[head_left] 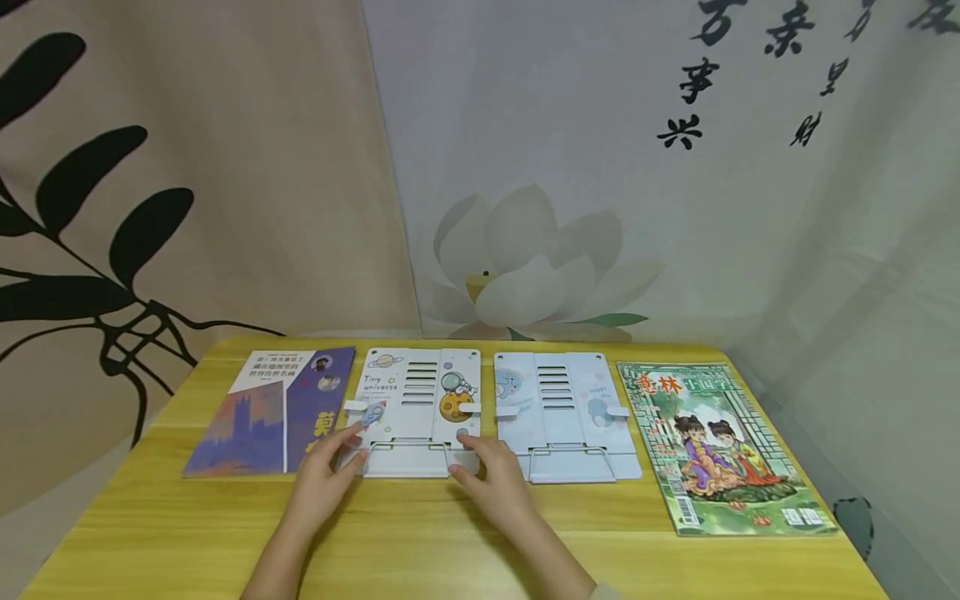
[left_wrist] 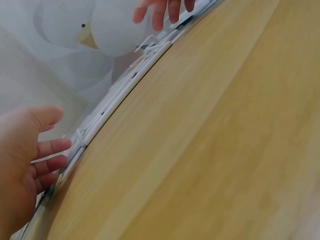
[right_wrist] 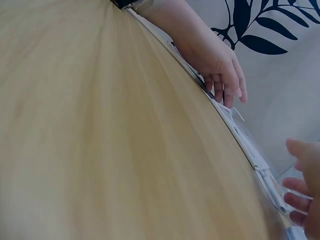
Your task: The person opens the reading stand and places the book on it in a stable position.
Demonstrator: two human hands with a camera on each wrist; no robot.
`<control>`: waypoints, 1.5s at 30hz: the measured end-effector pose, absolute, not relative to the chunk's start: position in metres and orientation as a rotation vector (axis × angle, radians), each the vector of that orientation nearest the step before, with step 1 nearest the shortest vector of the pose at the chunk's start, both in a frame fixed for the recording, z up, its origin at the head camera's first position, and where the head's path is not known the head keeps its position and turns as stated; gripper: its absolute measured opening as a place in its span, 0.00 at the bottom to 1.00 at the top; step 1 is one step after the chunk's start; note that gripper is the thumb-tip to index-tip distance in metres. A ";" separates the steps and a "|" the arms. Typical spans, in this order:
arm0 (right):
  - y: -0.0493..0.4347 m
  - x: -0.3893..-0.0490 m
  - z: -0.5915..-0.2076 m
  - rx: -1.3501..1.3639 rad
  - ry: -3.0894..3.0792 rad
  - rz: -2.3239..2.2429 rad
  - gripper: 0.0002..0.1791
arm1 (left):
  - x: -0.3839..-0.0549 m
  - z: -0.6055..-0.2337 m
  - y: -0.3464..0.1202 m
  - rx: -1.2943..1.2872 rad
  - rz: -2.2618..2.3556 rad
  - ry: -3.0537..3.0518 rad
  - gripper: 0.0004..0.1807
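Note:
A white folding book stand (head_left: 418, 417) with a "Tiny universe" space print lies flat on the table. My left hand (head_left: 327, 472) is at its lower left corner, the fingers loosely bent beside the edge. At the lower right corner is my right hand (head_left: 501, 482), thumb and fingers apart. Both wrist views show the hands around the stand's ends with relaxed fingers; firm contact cannot be made out. Just right of it lies a second white book stand (head_left: 517, 427) with a pale blue print. Each stand has a wire support along its lower part and small white side clips.
A purple book (head_left: 258, 429) lies left of the stands, partly behind my left hand. On the right is a green magazine (head_left: 720, 450) with two illustrated figures. The wooden table (head_left: 390, 542) ends at a printed curtain (head_left: 300, 167) behind.

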State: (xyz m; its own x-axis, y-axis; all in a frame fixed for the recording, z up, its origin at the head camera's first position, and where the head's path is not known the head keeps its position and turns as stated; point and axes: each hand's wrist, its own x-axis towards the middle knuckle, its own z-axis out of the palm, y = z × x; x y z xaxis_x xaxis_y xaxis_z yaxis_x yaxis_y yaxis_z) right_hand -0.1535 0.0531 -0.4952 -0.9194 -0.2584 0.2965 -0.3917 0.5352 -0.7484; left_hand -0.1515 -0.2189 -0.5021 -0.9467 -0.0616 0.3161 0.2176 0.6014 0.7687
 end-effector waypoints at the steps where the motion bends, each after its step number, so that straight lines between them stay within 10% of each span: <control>1: 0.051 -0.154 -0.497 0.554 -2.618 1.337 0.25 | -0.152 -0.503 -0.218 -0.125 -1.264 -2.519 0.22; 45: 0.021 -0.169 -0.510 0.472 -2.549 1.442 0.19 | -0.154 -0.509 -0.210 -0.196 -1.417 -2.518 0.18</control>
State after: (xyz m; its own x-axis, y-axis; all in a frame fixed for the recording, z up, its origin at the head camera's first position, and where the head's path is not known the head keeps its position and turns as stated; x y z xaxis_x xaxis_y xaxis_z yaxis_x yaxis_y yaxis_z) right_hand -0.1695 0.0208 -0.5096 -0.9343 -0.1865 0.3038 -0.3564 0.4808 -0.8011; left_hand -0.1536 -0.2096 -0.5089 -0.9611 -0.0025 0.2763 0.2349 0.5192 0.8217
